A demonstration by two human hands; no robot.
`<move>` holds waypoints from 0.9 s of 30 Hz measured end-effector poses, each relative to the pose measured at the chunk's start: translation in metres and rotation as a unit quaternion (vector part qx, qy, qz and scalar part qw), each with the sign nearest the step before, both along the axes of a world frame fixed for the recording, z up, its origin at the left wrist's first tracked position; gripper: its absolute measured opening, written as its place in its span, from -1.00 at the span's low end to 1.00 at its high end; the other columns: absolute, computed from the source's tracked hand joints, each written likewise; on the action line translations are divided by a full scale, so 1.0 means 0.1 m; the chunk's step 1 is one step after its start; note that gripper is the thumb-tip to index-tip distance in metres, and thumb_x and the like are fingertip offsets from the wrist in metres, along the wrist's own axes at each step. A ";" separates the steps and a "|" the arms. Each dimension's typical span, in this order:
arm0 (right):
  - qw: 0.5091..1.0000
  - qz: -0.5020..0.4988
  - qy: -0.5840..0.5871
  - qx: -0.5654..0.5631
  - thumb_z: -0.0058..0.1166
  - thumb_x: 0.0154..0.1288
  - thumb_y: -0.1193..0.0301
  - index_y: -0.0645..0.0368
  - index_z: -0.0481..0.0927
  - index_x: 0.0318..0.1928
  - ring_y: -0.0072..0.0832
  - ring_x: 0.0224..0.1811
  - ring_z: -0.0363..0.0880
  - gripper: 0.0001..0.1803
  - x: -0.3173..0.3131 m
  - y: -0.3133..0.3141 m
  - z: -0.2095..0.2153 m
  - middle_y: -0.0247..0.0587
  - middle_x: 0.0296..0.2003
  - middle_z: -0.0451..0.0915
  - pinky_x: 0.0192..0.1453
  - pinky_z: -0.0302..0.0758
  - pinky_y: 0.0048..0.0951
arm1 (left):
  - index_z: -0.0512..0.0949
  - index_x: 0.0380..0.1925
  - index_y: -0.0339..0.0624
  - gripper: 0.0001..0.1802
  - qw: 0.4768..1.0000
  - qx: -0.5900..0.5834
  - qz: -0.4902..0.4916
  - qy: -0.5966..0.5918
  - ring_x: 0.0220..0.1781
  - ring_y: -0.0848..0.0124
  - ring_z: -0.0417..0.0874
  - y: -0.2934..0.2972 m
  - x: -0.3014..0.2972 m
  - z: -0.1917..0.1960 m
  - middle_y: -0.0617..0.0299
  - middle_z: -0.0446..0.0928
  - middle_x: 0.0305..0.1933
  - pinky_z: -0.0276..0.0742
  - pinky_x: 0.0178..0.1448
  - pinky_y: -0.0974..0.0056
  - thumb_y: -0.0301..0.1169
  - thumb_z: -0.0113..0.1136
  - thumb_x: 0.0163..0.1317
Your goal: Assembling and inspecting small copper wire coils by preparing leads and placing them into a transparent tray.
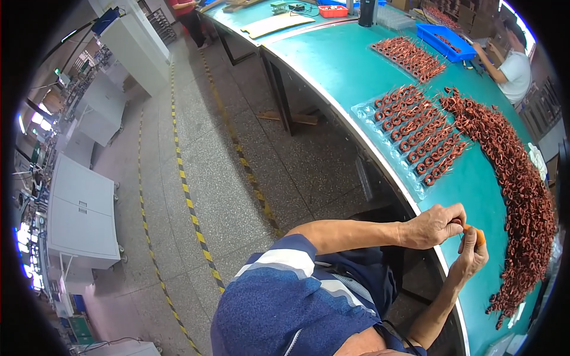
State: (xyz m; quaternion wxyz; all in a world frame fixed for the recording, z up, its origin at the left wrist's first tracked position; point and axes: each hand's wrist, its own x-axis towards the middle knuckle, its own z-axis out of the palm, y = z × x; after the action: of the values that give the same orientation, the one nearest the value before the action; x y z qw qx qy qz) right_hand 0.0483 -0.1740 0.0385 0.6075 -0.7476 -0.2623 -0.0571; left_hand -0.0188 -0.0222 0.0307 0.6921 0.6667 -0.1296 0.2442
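My left hand point(432, 226) and my right hand point(472, 256) meet over the near edge of the teal worktable point(344, 65). Together they pinch a small copper wire coil point(460, 223), mostly hidden by the fingers. An orange cot covers one fingertip of my right hand. Just beyond the hands lies a clear plastic tray point(380, 127) with rows of copper coils point(418, 133). To the right, a long heap of loose copper coils point(518, 196) runs along the table.
Another batch of coils point(409, 56) and a blue bin point(446, 41) sit further along the table. A person in a white shirt point(515, 68) works at the far right. White cabinets point(80, 216) stand left of a floor with yellow-black tape lines point(189, 199).
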 end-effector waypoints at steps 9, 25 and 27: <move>0.991 -0.034 -0.095 -0.088 0.12 0.39 0.33 0.27 0.64 -0.34 -0.78 -0.56 0.19 -0.75 0.07 0.04 -0.01 -0.50 -0.56 0.42 -0.50 0.08 -0.66 | 0.37 -0.28 -0.31 -0.88 0.998 0.032 0.062 0.009 -0.44 0.12 0.56 -0.02 0.06 -0.08 0.01 0.50 -0.50 0.44 -0.32 0.15 -0.48 0.05 0.29; 0.938 0.174 0.262 0.145 0.08 0.38 0.33 0.32 0.63 -0.32 -0.78 -0.64 0.12 -0.74 0.35 -0.05 -0.18 -0.47 -0.60 0.41 -0.59 -0.03 -0.69 | 0.36 -0.16 -0.21 -0.88 0.983 -0.156 -0.088 0.049 -0.56 0.65 0.34 -0.02 -0.02 -0.16 0.39 0.35 -0.53 0.32 -0.50 0.46 -0.40 -0.08 0.45; 0.937 0.193 0.249 0.150 0.05 0.41 0.30 0.32 0.62 -0.21 -0.79 -0.63 0.10 -0.71 0.36 -0.06 -0.21 -0.46 -0.54 0.40 -0.60 -0.02 -0.70 | 0.35 -0.14 -0.21 -0.88 0.983 -0.156 -0.077 0.059 -0.56 0.65 0.34 0.00 -0.02 -0.15 0.38 0.34 -0.53 0.32 -0.49 0.46 -0.39 -0.09 0.46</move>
State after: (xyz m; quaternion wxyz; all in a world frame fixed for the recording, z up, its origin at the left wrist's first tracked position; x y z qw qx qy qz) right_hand 0.0840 -0.1796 0.0171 0.7580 -0.5728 -0.2304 0.2105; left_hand -0.0212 -0.0218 0.0153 0.8107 0.5521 -0.0998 0.1675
